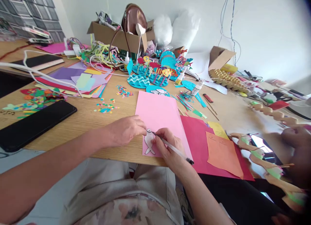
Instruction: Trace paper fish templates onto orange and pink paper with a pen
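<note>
A white fish cutout (149,141) with a dark outline lies near the front edge of a pink paper sheet (157,108). In my right hand (170,145) is a pen (176,150) with a clear barrel and black end, its tip beside the fish's head. My left hand (127,129) rests at the left edge of the pink sheet, fingers bent down beside the fish's head. Whether those fingertips press the cutout or only the sheet is hard to see.
A black phone (36,124) lies at left, near paper scraps (41,98). Red paper (194,137) and an orange piece (222,153) lie at right. Behind are blue fish crafts (155,73), glue bottles (198,87) and a cardboard box (109,34). A blurred person's hand (295,140) shows at right.
</note>
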`<state>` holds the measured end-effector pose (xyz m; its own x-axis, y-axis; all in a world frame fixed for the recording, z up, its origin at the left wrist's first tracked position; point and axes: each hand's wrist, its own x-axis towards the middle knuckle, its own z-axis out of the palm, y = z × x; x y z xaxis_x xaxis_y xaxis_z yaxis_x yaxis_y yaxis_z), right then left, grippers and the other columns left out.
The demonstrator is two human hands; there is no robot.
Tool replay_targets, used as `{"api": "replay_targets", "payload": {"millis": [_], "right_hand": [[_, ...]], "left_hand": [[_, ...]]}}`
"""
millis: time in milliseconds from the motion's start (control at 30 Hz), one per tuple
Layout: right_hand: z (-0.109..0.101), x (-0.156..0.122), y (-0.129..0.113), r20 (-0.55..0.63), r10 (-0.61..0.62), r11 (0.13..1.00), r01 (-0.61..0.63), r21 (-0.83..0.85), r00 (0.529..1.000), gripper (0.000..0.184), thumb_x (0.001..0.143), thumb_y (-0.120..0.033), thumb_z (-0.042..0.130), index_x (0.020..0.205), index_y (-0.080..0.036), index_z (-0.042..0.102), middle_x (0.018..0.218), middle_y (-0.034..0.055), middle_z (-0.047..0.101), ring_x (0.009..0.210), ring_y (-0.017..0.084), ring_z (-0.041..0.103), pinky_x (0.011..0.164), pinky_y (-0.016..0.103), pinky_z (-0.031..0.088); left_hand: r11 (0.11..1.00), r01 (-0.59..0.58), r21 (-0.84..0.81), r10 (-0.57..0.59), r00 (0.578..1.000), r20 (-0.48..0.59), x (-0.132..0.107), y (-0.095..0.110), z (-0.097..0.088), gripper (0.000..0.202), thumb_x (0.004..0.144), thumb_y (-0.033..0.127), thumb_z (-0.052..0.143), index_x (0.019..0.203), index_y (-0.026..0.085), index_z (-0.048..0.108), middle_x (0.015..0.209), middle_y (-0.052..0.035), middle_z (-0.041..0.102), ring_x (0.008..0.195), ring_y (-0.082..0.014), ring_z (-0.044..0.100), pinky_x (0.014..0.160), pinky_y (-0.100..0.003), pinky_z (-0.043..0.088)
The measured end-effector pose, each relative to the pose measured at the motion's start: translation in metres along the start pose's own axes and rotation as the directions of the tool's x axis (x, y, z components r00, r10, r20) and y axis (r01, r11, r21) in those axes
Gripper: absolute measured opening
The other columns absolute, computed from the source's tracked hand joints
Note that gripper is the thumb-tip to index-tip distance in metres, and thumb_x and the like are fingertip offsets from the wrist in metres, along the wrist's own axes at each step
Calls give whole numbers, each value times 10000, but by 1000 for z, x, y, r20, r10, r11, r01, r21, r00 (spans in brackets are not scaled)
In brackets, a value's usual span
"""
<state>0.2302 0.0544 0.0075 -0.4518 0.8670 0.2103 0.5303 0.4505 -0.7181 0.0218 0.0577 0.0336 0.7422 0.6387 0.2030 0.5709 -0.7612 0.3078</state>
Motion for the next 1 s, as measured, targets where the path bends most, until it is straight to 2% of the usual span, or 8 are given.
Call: {"api": "replay_targets", "payload": {"millis": [167,367,533,700,833,1000], "right_hand": [[1,-1,1,-9,10,1000,-9,12,1000,54,846,-190,449,872,-213,490,727,0,656,654,143,610,585,228,415],[1,0,0,-6,14,1000,-14,-2,1000,44,844,-206,461,860,-204,502,707,-2,636,615,134,578,562,223,401],[0,-1,-2,7,45,999,-46,19,999,46,841,-207,470,864,-198,509,707,0,637,618,131,580,552,220,393],[-9,-5,-7,-6,61,990,-60,126,998,36,813,-199,485,814,-193,521,637,-19,593,564,113,533,520,210,378],[-11,-5,-12,118,54,985,-72,154,992,74,762,-132,481,723,-184,514,566,-47,504,503,85,432,468,189,327],[-6,-3,-14,214,45,984,-80,156,976,102,739,-91,465,694,-175,502,601,-43,503,524,78,416,482,187,319]], "left_hand": [[985,-107,-136,110,994,16,14,-16,9,339,806,-34,383,924,110,665,968,-77,677,939,-179,562,865,-280,412],[946,-83,-313,89,996,4,19,-26,22,310,854,-4,384,853,108,673,919,-84,686,908,-156,592,832,-246,440],[943,-103,-316,99,995,-30,19,-30,27,276,839,-3,432,786,114,676,922,-80,687,900,-150,599,816,-221,442],[954,-110,-278,103,994,-41,20,-28,27,278,836,0,445,755,134,675,884,-58,689,874,-146,592,804,-220,433],[947,-133,-294,125,991,-45,20,-29,27,288,832,-13,432,755,123,674,865,-65,688,862,-152,584,808,-234,428],[944,-133,-303,126,991,-41,21,-29,27,292,817,-24,436,738,133,669,851,-55,685,857,-150,579,811,-236,421]]}}
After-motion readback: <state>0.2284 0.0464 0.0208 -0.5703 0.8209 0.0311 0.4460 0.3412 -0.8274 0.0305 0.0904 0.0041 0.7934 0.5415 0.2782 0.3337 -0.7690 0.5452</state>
